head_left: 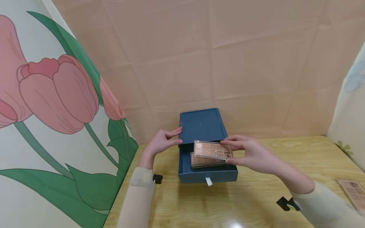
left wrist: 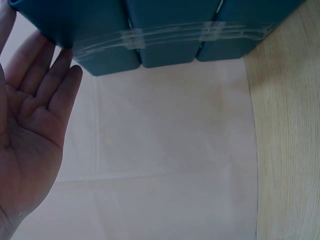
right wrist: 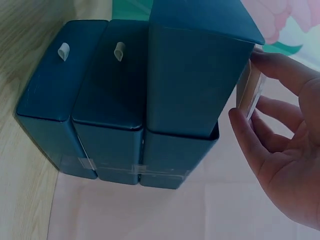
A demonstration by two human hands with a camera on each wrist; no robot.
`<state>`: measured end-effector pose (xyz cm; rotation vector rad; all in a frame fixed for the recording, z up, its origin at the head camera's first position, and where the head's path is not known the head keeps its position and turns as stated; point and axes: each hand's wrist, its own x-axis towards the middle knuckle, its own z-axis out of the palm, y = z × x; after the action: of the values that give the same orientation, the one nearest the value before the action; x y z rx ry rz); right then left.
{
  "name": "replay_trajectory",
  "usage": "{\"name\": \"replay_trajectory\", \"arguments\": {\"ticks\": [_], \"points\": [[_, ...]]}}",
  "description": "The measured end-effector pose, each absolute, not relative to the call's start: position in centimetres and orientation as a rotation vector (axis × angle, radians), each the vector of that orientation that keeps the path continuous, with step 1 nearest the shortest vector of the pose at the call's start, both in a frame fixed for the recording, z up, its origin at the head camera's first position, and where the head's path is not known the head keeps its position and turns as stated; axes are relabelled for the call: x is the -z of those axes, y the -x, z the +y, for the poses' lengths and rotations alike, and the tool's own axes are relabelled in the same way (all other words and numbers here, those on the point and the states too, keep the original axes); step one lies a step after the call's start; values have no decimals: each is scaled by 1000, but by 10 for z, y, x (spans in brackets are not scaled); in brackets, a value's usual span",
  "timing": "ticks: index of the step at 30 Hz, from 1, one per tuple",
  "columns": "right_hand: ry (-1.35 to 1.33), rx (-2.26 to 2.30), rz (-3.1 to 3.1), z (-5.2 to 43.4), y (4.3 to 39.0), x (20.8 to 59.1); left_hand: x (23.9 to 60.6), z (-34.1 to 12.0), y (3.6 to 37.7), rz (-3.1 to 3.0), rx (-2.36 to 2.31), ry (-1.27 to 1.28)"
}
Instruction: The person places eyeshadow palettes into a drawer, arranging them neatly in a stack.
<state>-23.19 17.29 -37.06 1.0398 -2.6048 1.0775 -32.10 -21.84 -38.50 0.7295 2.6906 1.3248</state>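
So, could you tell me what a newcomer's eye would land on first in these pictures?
Probably the dark blue drawer box in the middle of the wooden table, its top drawer pulled open. Above that drawer the right hand holds an eyeshadow palette over another palette lying inside, while the left hand touches the box's side. A big tulip panel fills the left.

Makeshift studio booth; paper backdrop (head_left: 228, 47), tulip panel (head_left: 51, 95), wooden table (head_left: 256, 202).

An open drawer (head_left: 208, 173) juts toward six o'clock from the drawer box (head_left: 201, 125) on the table (head_left: 256, 202). One eyeshadow palette (head_left: 203, 162) lies in it; another (head_left: 213, 149) is above, in the right hand (head_left: 252, 155). The left hand (head_left: 161, 142) touches the box at nine o'clock. A third palette (head_left: 353, 191) lies at four o'clock.
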Motion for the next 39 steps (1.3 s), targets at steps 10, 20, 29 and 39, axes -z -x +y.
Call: {"name": "replay_trajectory", "arguments": {"ticks": [10,20,29,39], "points": [[-1158,-1029,-2580,161,237,370,385,-218,320,2705,-1320,-720],[-1172,-1044,-2588,160,239,372,387,-217,320,2704,-1317,-702],[-1192,-984,-2613,157,244,372,386,-217,320,2693,-1328,-721],[-1244,-940,-2608,155,249,370,385,-218,319,2700,-1316,-711]]}}
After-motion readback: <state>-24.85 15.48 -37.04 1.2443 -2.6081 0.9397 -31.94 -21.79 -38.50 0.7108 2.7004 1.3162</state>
